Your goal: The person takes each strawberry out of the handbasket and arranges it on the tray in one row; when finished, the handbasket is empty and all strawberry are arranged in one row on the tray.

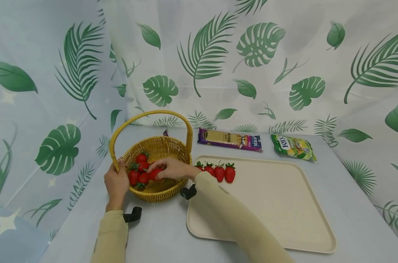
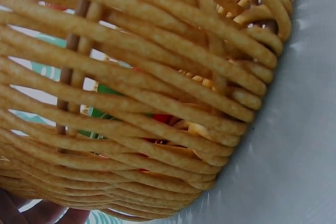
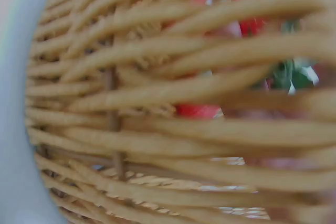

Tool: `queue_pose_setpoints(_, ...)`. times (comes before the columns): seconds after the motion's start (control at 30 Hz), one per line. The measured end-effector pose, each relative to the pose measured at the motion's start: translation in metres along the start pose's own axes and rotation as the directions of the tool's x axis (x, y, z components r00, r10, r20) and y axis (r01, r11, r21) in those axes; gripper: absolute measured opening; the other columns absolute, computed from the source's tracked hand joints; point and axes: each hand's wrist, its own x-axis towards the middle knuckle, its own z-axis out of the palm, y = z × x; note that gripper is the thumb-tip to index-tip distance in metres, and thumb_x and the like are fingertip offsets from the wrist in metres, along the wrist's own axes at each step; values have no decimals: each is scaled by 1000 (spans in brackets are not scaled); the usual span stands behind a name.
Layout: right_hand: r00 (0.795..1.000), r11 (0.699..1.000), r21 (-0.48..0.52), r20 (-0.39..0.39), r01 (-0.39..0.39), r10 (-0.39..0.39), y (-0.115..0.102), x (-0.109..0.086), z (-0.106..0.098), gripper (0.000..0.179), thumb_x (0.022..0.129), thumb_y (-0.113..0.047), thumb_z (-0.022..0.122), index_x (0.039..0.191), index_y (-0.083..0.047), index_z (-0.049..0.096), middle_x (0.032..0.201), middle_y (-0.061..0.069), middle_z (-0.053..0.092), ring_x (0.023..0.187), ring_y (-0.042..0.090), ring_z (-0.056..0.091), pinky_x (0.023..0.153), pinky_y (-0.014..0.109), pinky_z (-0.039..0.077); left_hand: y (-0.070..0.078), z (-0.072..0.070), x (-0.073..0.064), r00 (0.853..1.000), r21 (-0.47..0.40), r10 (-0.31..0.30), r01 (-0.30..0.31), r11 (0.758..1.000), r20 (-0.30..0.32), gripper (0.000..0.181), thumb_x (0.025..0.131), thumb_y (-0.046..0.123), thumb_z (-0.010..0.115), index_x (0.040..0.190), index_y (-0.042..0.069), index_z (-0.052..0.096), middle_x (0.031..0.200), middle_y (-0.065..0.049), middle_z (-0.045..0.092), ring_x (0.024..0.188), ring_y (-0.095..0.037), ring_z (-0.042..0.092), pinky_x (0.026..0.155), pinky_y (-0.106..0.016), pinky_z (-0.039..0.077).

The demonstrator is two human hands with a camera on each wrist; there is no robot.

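A yellow woven basket (image 1: 152, 195) with a tall arched handle stands on the table at the left. My left hand (image 1: 116, 182) grips its left rim at the foot of the handle; fingertips (image 2: 44, 212) show at a lower corner of the left wrist view. Inside lie several red strawberries (image 1: 133, 177) with green leaves. Reaching over the right rim, my right hand (image 1: 174, 168) pinches a strawberry (image 1: 155, 174) among them. In the right wrist view, basket weave (image 3: 157, 98) hides most of that hand. More strawberries (image 1: 230, 173) stand in a row on a beige tray (image 1: 261, 212).
Behind the tray lie a purple and gold packet (image 1: 230, 139) and a green and yellow bag (image 1: 293, 147). A small dark purple object (image 1: 166, 133) shows partly behind the basket. Leaf-patterned cloth (image 1: 212, 65) hangs around the table's back and sides.
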Motion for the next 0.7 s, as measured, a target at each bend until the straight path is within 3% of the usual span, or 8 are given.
queue_pose_setpoints(0.13, 990, 999, 22, -130, -48, 51, -10, -14, -4, 28, 90, -14, 68, 117, -20, 73, 115, -10, 67, 88, 12, 52, 71, 27, 41, 1, -1, 1, 1000, -1, -17, 17, 1000, 2, 50, 105, 38, 42, 133, 1, 59, 109, -28, 67, 106, -47, 57, 94, -58, 41)
queue_pose_setpoints(0.27, 965, 995, 58, -244, -83, 95, -15, -30, -7, 19, 92, -18, 67, 108, -25, 75, 113, -9, 66, 83, 13, 53, 67, 28, 42, 1, -2, 0, 1000, -4, -23, 23, 1000, -1, 49, 105, 38, 43, 133, 1, 59, 106, -28, 67, 101, -47, 59, 92, -58, 41)
queue_pose_setpoints(0.4, 939, 995, 75, -331, -70, 91, -10, -44, -8, 16, 93, -17, 66, 106, -21, 75, 116, -4, 65, 81, 14, 55, 68, 28, 45, 1, -2, -1, 1000, 0, -5, 5, 1000, -12, 46, 105, 35, 43, 132, 1, 60, 95, -27, 67, 78, -43, 57, 81, -54, 43)
queue_pose_setpoints(0.5, 921, 993, 97, -377, -70, 102, -5, -54, -11, 18, 91, -18, 68, 109, -19, 73, 116, -1, 63, 86, 15, 56, 72, 29, 47, 2, -2, -2, 1000, 2, 5, -4, 1000, -16, 45, 105, 34, 43, 132, 1, 60, 90, -27, 67, 70, -39, 53, 77, -52, 43)
queue_pose_setpoints(0.7, 890, 987, 144, -437, -75, 132, 5, -76, -19, 22, 89, -20, 70, 111, -21, 71, 116, 0, 61, 92, 20, 55, 71, 32, 46, 4, -1, -2, 1000, -3, 0, 0, 1000, -8, 46, 105, 34, 44, 132, 0, 59, 102, -28, 67, 87, -43, 59, 88, -57, 43)
